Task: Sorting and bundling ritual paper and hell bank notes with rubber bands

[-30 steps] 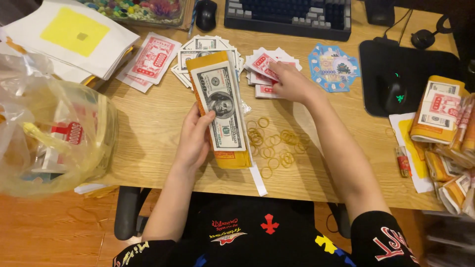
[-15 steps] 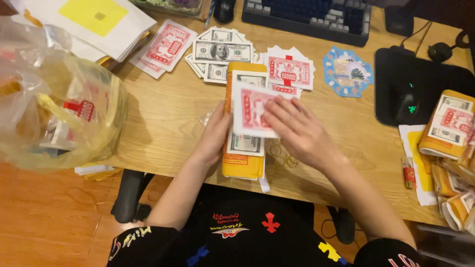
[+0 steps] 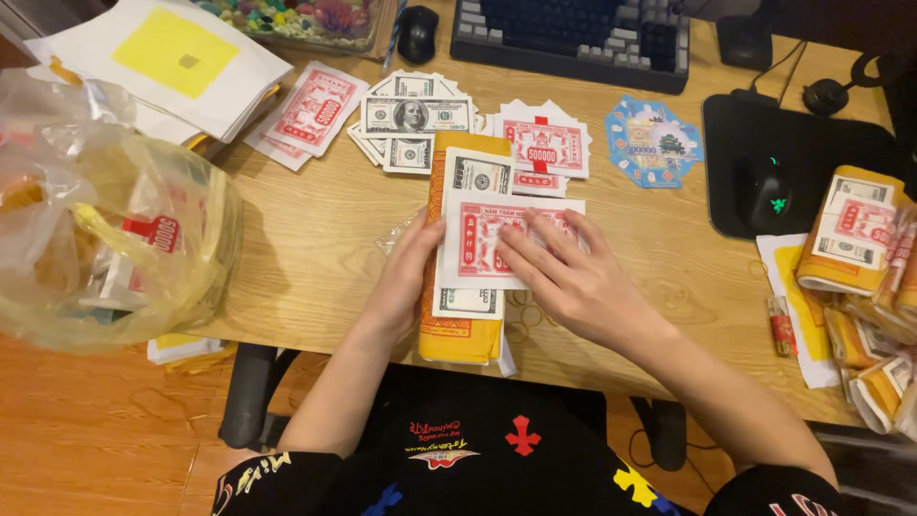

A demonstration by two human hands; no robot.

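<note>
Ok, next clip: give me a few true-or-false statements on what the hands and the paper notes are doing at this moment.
1. The right hand rests flat on a red-printed note. True.
2. That note lies on a yellow stack. True.
3. The left hand holds the black mouse. False: it is at the stack's left edge; the mouse sits untouched on its pad.
4. The plastic bag is right of the stack. False: it sits far left on the table.
5. Finished bundles lie at the right edge. True.
</note>
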